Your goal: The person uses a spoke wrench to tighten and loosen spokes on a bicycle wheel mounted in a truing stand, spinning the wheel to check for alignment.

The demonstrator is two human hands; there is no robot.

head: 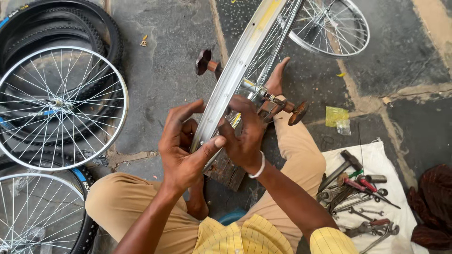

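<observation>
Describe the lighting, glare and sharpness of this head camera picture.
Head view: soft, even daylight with faint shadows; a bright sheen runs along the silver bicycle wheel rim gripped by the left hand and right hand; hands and rim are sharp; the spoked wheel lying on black tyres bows slightly near the frame edge; the tools on the white cloth stay readable.

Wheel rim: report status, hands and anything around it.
Left hand grips the wheel rim, thumb across its edge. Right hand reaches in among the spokes near the hub. Axle sticks out beside it. Tools lie clear on the cloth.
</observation>
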